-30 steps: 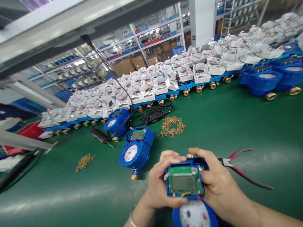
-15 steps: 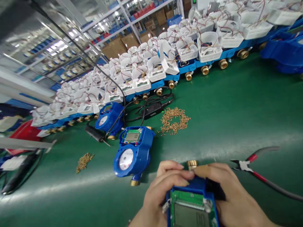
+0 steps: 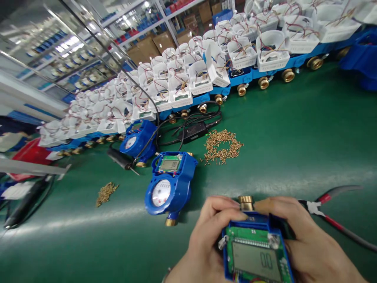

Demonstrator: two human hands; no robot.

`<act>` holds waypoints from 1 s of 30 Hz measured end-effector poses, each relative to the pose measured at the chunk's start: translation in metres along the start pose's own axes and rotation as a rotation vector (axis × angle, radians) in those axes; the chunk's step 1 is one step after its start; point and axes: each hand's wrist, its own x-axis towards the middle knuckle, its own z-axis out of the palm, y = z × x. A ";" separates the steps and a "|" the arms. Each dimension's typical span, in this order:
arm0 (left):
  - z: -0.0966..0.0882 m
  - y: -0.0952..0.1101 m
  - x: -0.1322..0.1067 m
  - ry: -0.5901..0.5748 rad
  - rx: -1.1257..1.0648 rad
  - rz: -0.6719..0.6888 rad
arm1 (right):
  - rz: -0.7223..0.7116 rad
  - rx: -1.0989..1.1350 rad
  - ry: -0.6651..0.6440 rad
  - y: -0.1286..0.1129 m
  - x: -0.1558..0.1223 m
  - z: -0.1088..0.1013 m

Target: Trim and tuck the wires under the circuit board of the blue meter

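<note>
Both of my hands grip a blue water meter (image 3: 255,220) close to me at the bottom of the view. My left hand (image 3: 210,239) wraps its left side, with the fingers curled over the top edge. My right hand (image 3: 312,239) holds the right side, its thumb or finger beside the brass threaded end (image 3: 246,203). A green circuit board with a grey display (image 3: 256,260) faces up in the meter; the digits look like 00. The meter's lower part is cut off by the frame. Left of my hands, another blue water meter (image 3: 173,186) lies on the green bench.
Red-handled cutting pliers (image 3: 315,207) lie right of my right hand. A ring of small brass screws (image 3: 224,146) and a smaller pile (image 3: 106,193) sit on the bench (image 3: 88,236). An electric screwdriver (image 3: 120,158), a black cable adapter (image 3: 193,132) and rows of meters with white housings (image 3: 200,76) stand behind.
My hands and the held meter have shifted slightly right, and more of the meter's display now shows. The camera view has moved a little; both hands keep their hold.
</note>
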 end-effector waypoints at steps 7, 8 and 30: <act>0.009 0.014 0.000 0.055 -0.023 -0.198 | -0.097 -0.061 -0.101 0.005 0.007 -0.001; 0.010 0.015 -0.001 0.061 -0.029 -0.212 | -0.070 -0.046 -0.091 0.009 0.007 0.002; 0.021 0.009 -0.014 0.155 0.016 -0.219 | 0.359 -0.077 0.023 -0.012 0.035 -0.006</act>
